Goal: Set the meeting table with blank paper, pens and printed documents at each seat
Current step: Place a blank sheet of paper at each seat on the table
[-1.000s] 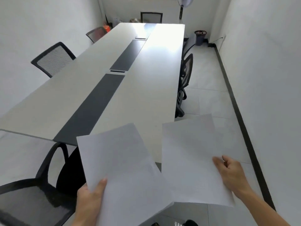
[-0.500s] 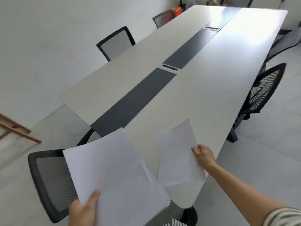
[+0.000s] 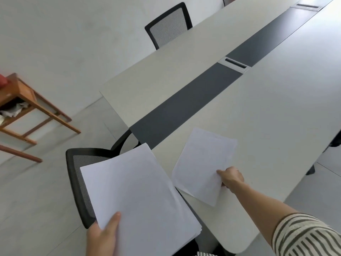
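Paper stack [image 3: 140, 198] pinched in our left hand [image 3: 102, 237]; right hand [image 3: 230, 177] grips one sheet [image 3: 203, 163] near meeting table [image 3: 276, 111] end edge.

Soft daylight, slight blur (edges warped)

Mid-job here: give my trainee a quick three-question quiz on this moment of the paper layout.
1. True or false: the right hand holds a pen.
2. Which hand carries the paper stack? A) left B) right
3. Fill in: the single sheet is over the table's ___ corner.

Key: 1 false, it grips the single sheet. 2 A, the left hand. 3 near.
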The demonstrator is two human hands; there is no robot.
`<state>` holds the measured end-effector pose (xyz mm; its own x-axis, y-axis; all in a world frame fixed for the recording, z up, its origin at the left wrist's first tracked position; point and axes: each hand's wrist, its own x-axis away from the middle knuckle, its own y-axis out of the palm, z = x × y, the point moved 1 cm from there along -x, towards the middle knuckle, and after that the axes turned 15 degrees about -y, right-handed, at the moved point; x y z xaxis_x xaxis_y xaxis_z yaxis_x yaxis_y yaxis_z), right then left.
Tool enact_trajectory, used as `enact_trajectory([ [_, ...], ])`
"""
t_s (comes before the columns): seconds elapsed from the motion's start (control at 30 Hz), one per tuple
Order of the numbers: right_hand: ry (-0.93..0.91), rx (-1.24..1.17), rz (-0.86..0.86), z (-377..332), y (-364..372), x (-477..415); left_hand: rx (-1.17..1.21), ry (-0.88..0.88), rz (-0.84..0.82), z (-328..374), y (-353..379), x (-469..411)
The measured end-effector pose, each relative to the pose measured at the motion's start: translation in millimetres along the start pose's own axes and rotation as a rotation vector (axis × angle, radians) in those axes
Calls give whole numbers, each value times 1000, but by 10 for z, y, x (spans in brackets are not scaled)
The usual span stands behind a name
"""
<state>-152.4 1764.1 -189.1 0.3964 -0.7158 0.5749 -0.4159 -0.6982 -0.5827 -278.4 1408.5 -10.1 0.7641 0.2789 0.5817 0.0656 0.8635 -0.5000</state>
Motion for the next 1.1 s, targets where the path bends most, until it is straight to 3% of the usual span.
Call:
enact_trajectory([
  [0.17, 21, 218, -6, -128, -30, 177, -48, 34, -110, 315, 93, -306],
  [0.3, -53, 281, 100, -148, -260, 365, -117, 99, -292, 611, 359, -467],
  [0.53, -346, -223, 309, -269, -756, 1213, -207, 244, -684, 952, 1145, -240],
  [0.7, -433, -472, 437, -167, -1001, 1818, -328, 358, -898, 939, 1639, 376],
  [0.9, -363, -665, 656, 548, -1350, 2298, -459, 452, -1042, 545, 2013, 1247],
  [1.1, -250, -836, 727, 1638, -1841, 2741, -532, 484, -1143, -132, 2350, 2325],
])
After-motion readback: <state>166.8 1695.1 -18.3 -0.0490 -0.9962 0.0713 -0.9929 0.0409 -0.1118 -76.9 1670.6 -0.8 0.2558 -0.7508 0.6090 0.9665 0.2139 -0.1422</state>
